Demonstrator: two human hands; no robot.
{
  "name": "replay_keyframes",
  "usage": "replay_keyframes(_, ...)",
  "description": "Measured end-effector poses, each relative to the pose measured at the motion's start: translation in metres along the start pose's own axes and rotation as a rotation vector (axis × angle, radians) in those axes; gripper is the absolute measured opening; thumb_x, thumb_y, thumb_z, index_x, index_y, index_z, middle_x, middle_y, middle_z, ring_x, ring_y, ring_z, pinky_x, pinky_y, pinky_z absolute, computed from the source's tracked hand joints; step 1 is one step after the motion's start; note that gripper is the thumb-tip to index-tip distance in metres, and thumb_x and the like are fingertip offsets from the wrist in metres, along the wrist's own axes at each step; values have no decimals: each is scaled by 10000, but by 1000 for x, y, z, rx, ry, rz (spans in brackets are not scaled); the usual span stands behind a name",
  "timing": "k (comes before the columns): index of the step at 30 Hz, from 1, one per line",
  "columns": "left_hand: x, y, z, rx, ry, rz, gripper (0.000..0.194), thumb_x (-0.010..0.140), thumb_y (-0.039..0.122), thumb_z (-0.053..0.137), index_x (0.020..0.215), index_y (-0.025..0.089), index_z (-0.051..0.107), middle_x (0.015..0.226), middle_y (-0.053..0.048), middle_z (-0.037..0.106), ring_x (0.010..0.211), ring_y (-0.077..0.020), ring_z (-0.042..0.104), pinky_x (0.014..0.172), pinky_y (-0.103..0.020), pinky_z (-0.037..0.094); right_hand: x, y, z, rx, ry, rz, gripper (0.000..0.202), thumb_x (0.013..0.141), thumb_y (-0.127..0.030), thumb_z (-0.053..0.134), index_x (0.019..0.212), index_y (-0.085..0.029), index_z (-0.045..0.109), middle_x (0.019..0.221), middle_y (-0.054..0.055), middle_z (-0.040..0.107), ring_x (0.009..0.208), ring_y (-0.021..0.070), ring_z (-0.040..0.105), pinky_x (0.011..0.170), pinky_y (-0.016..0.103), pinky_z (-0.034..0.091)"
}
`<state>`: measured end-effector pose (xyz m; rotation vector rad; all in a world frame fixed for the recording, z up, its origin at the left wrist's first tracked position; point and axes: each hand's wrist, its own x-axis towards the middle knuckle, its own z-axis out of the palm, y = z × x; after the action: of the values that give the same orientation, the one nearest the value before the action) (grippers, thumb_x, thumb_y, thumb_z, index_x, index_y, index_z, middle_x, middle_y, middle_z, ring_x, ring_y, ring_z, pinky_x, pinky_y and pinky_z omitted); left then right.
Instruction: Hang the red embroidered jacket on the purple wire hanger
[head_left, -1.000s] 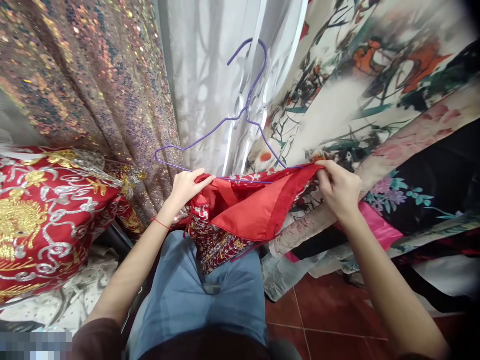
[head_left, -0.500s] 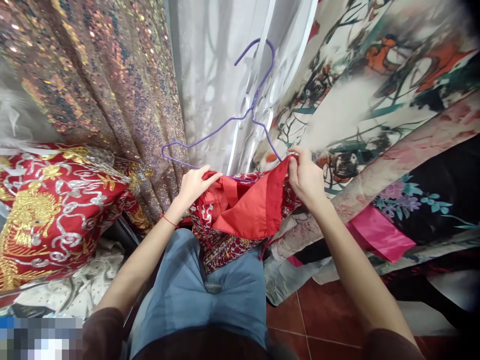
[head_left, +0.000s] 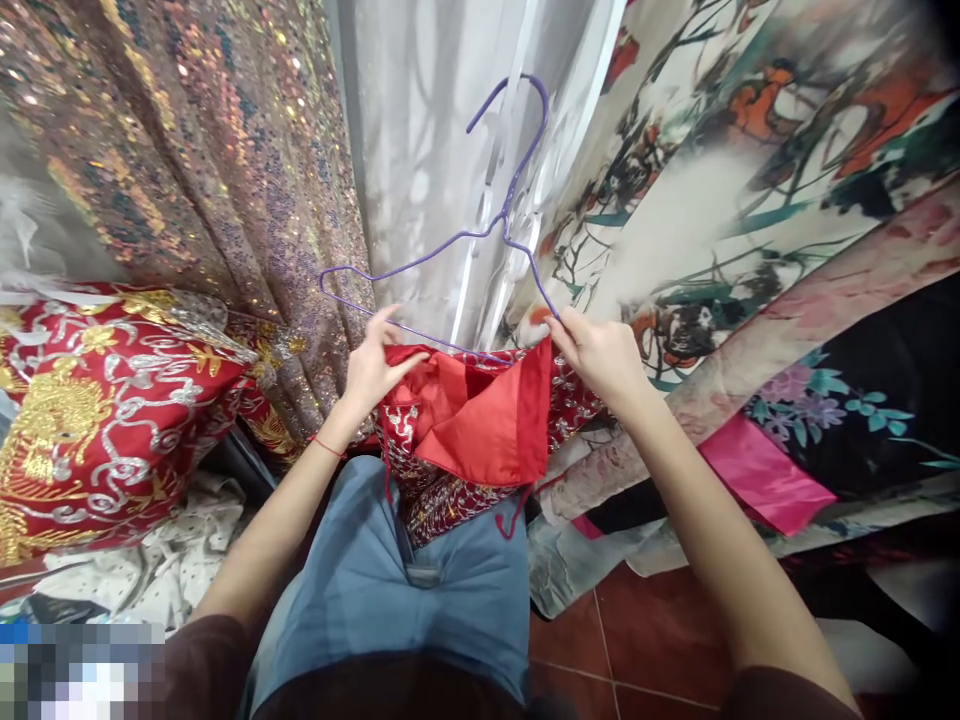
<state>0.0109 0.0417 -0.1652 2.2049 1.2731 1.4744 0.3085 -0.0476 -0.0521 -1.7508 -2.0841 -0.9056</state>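
A red embroidered garment (head_left: 480,425) with a smooth red lining and silver and gold stitching hangs between my hands, over my lap. My right hand (head_left: 600,350) is closed at its upper right edge, pinching the cloth together with the right end of a purple hanger (head_left: 450,240). At the upper left edge, my left hand (head_left: 369,370) holds the cloth, thumb on the lining side and forefinger lifted off. The hanger's lower bar runs behind the garment's top edge, and its left end sticks out free above my left hand. Thin red ties dangle below the cloth.
Another red garment with gold embroidery (head_left: 82,420) lies at the left over white dotted cloth (head_left: 161,560). A sequined dress (head_left: 225,150) and sheer white fabric (head_left: 420,150) hang ahead. Printed garments (head_left: 697,220) hang at the right, above a red tiled floor (head_left: 645,640).
My right hand has shifted left and pulled the garment's right edge to the hanger's end. My left hand has moved slightly left, its forefinger rising from the cloth.
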Motion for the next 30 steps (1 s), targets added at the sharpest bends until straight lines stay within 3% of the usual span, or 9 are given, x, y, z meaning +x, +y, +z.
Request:
replay_keyframes(2,-11,-24,-6,17,175,-19,769,730,376,749,1382,166,399,1189,-124,613,1009,-219,625,880,-305,480,0,-3,4,-19,-4,-5,551,1026,-454,171,890,-163,618,633,52,596,549,138,506,527,260,170)
replay_keyframes(3,-16,-37,-8,55,197,-49,678,729,311,721,1335,158,458,1208,-135,606,1064,-236,611,930,-326,470,0,-5,6,-19,-6,-11,552,1026,-452,165,892,-162,615,629,51,589,551,138,504,528,261,169)
replay_keyframes(5,-24,-62,-13,123,106,-162,421,736,223,632,1151,166,597,1158,-127,642,1101,-255,604,973,-351,450,1,-6,10,-8,-6,-20,554,1026,-453,161,886,-161,611,624,48,582,552,138,500,532,261,173)
replay_keyframes(8,-27,-89,-23,95,-126,-419,181,707,253,623,870,186,664,894,-69,704,885,-229,647,824,-308,479,3,-7,15,0,7,-15,551,1027,-448,163,893,-158,612,663,57,612,554,135,500,533,261,182)
replay_keyframes(12,-25,-100,-37,-310,-288,-604,274,625,411,731,731,165,673,652,-4,644,623,-151,566,618,-245,442,2,-8,16,-8,0,2,554,1028,-454,167,895,-156,614,720,76,649,555,140,500,533,266,185)
replay_keyframes(17,-16,-85,-33,-840,39,-676,383,593,455,784,803,156,670,747,-25,686,730,-152,633,771,-270,511,-1,-10,11,6,-14,16,532,1027,-453,178,877,-162,596,721,81,634,573,146,501,541,270,185)
replay_keyframes(22,43,-68,-17,-897,399,-707,274,714,394,694,837,166,602,814,-19,675,726,-116,626,772,-261,524,-3,-12,4,-11,-20,-19,508,1034,-428,174,870,-166,577,785,73,625,587,135,483,537,264,195)
replay_keyframes(27,111,-55,-30,-909,579,-736,110,787,220,617,751,180,520,700,24,601,646,-90,583,689,-216,517,-2,-22,6,-94,-18,13,507,1037,-399,179,896,-146,595,850,86,619,555,118,450,517,280,178)
replay_keyframes(30,124,-51,-45,-937,521,-794,150,836,166,522,696,188,473,680,14,572,623,-98,574,707,-254,532,1,-31,10,-119,2,17,510,1038,-382,173,891,-140,598,817,81,592,550,116,455,511,288,177)
